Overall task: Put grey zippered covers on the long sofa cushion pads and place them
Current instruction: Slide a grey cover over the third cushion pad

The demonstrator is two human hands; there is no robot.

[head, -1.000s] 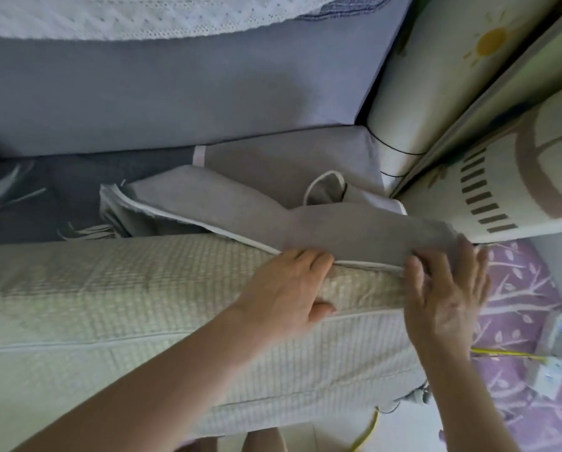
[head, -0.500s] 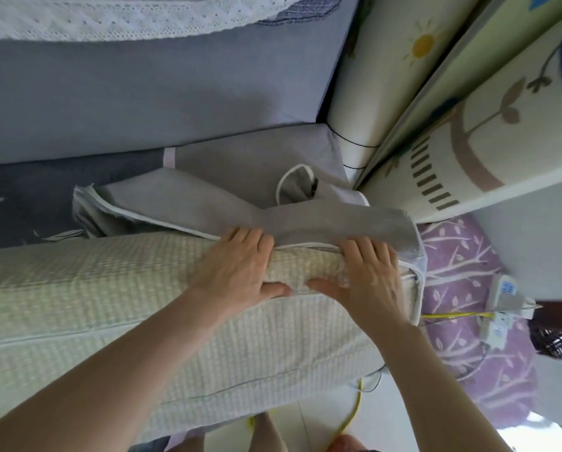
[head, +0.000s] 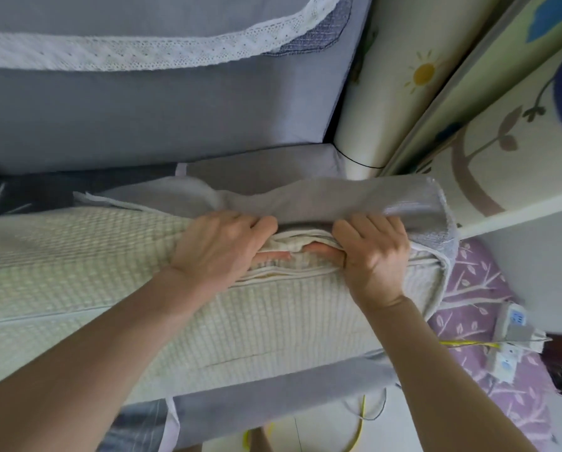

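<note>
A long cream waffle-textured cushion pad (head: 77,265) lies across the sofa seat in front of me. A grey cover (head: 354,200) is bunched over its right end and wraps the right corner. My left hand (head: 221,246) grips the pad's top edge near the cover's opening, its fingers curled over the edge and its thumb underneath. My right hand (head: 374,252) grips the pad's bunched edge next to it, where the grey cover's edge drapes over its fingertips. A strip of the same grey fabric (head: 273,389) shows below the pad's front face.
The grey sofa back (head: 142,119) with a white lace runner (head: 126,50) rises behind the pad. Folded play mats (head: 468,93) stand at the right. A purple patterned mat (head: 488,321), a white power strip (head: 511,337) and a yellow cable (head: 361,429) lie on the floor.
Both hands moved closer together and now squeeze the pad's top edge. The grey cover has come further over the pad's right end. The camera has moved closer.
</note>
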